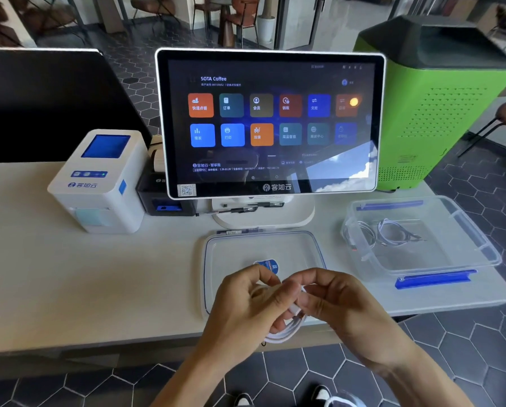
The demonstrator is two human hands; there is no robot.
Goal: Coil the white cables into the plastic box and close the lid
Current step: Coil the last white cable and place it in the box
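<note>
Both hands meet just above the near edge of the desk (69,274): the left hand (245,306) curls round a small coil of white cable (284,333), and the right hand (334,301) pinches the cable's free end, with its white plug, between fingertips and thumb. Loops hang below the hands, past the desk edge, so a loosened grip would likely let the coil spring open or drop to the floor; the stiff plug end could also slip and undo the winding. This cable looks thin, smooth and glossy, wound in a few slack turns. Beyond the hands the lid (263,245) lies flat on the desk, well apart from the plastic box (422,236) at the right, which stands open with other coiled cables (389,230) already inside, near its left wall. A loop left standing above the rim could keep the lid from seating.
</note>
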